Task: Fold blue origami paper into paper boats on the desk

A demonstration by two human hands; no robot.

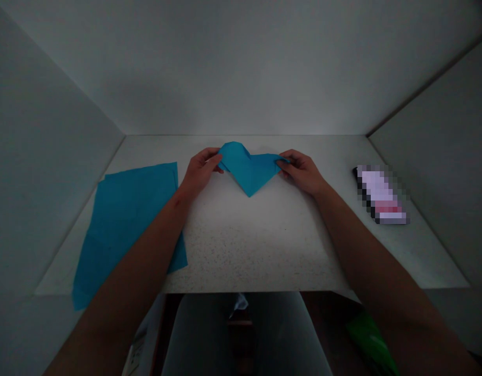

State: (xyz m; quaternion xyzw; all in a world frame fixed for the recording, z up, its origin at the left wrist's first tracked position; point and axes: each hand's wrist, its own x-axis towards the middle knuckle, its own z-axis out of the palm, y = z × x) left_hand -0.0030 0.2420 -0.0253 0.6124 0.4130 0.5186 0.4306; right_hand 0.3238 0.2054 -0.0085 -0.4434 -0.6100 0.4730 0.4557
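A speckled white tabletop bears blue sheets and a pixelated device.

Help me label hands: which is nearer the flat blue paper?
Left. The left hand is just right of the flat blue paper, forearm crossing above it; the right hand is farther right, across the folded paper.

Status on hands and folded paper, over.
Left hand, right hand: pinching opposite ends. Folded blue paper: near side pointed. Left forearm overlaps blue sheets; nothing blocks the folded paper.

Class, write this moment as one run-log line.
left hand: holds folded blue paper, left end | right hand: holds its right end | blue sheets: on tabletop, left
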